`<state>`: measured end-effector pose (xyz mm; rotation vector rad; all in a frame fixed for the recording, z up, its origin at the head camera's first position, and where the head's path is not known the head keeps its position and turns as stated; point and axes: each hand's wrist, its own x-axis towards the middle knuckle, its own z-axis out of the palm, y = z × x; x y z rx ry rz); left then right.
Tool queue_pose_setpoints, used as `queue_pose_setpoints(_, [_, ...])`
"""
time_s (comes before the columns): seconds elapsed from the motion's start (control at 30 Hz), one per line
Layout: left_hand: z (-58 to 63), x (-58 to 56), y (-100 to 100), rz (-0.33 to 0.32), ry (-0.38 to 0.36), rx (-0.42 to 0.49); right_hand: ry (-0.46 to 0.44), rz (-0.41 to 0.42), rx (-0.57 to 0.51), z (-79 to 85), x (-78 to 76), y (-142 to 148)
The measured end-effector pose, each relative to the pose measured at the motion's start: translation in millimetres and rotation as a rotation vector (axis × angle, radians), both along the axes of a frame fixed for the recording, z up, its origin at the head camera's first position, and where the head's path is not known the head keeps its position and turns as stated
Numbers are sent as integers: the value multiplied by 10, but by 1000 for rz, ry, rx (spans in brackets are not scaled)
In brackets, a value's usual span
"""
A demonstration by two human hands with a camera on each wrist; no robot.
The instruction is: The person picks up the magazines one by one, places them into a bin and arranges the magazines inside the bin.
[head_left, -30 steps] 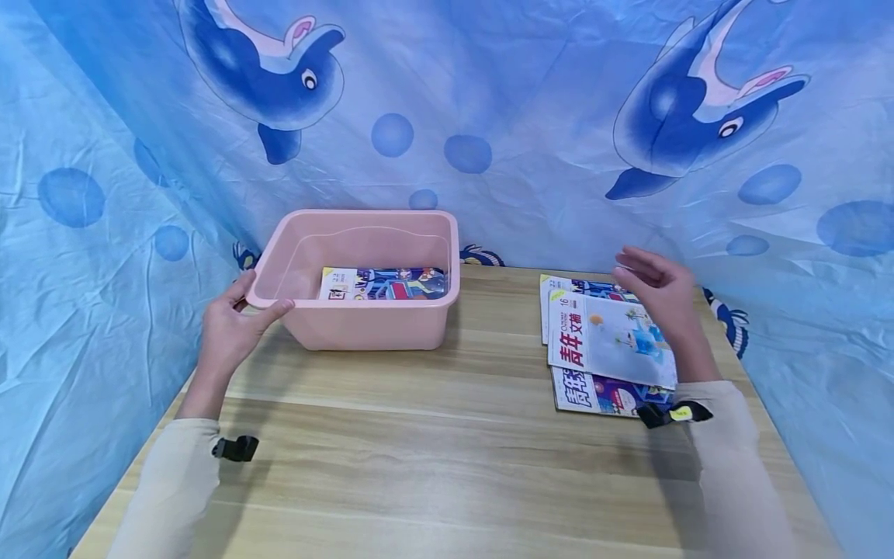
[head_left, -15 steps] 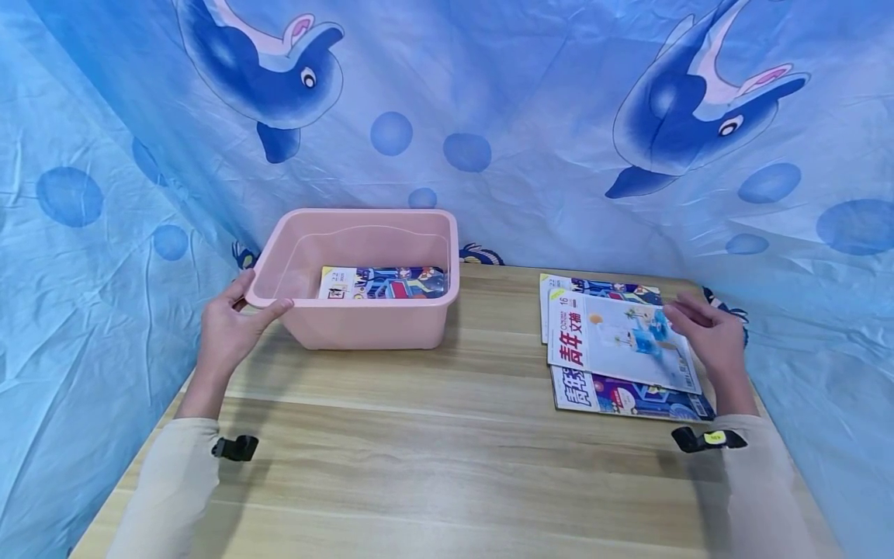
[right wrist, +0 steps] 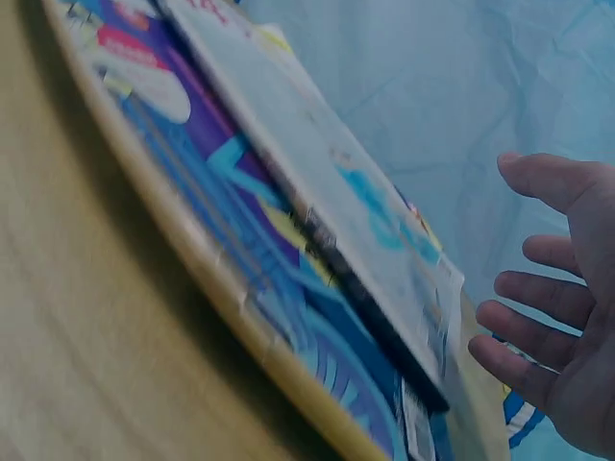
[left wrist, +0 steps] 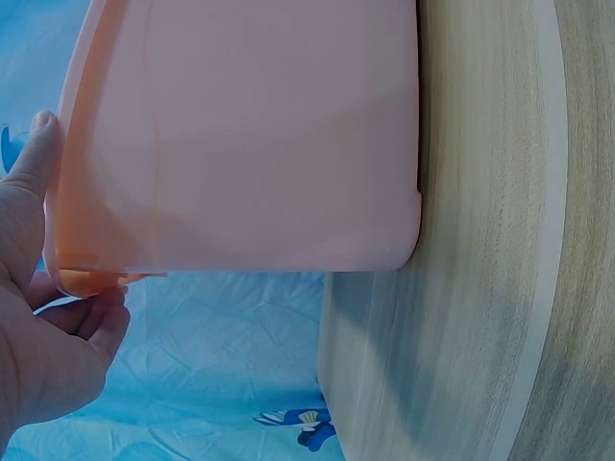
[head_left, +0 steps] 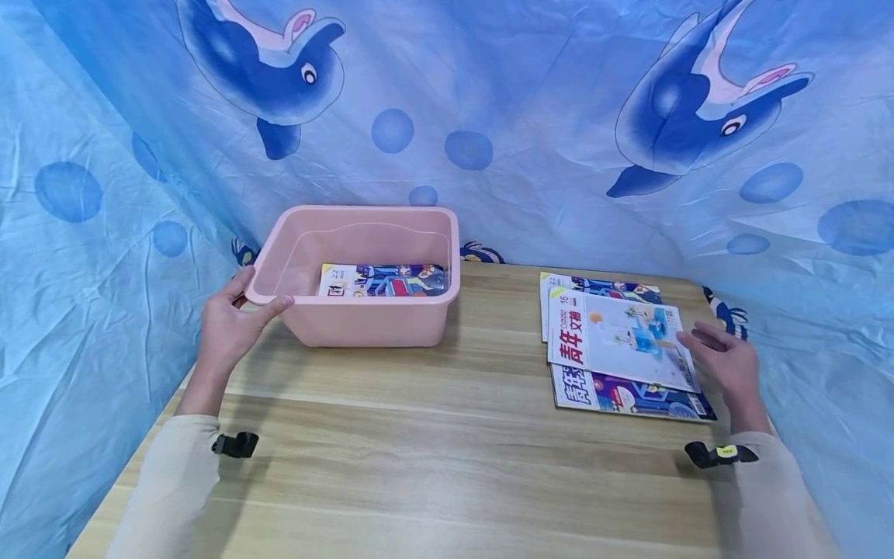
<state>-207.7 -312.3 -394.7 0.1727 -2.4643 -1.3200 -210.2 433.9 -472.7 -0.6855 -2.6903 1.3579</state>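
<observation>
My left hand [head_left: 230, 322] grips the near left corner of a pink plastic tub [head_left: 370, 324], thumb over the front rim and fingers curled under the side rim. In the left wrist view the hand [left wrist: 48, 336] pinches that rim of the tub [left wrist: 259, 144]. Inside the tub lies a colourful magazine [head_left: 400, 281]. My right hand [head_left: 726, 365] is beside the right edge of a white-covered magazine [head_left: 628, 334], the top one of a loose pile. In the right wrist view the hand [right wrist: 567, 298] has its fingers spread apart from the magazines, holding nothing.
Under the white one lies a purple-blue magazine [head_left: 649, 400], and another magazine [head_left: 615, 289] sticks out behind. All rest on a wooden table [head_left: 433, 458]. A blue curtain [head_left: 545, 93] with dolphins hangs at the back and along both sides.
My right hand has moved right and toward me, from above the magazine pile to beside its right edge. The left hand has stayed on the tub's rim.
</observation>
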Motion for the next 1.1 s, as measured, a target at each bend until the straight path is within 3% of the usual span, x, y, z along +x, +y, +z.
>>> queue_pose_setpoints(0.47, [-8, 6, 0, 1, 1, 5, -45, 84, 55, -164, 56, 120])
queue_pose_setpoints(1.1, [-10, -10, 17, 12, -5, 7, -95, 102, 88, -262, 7, 128])
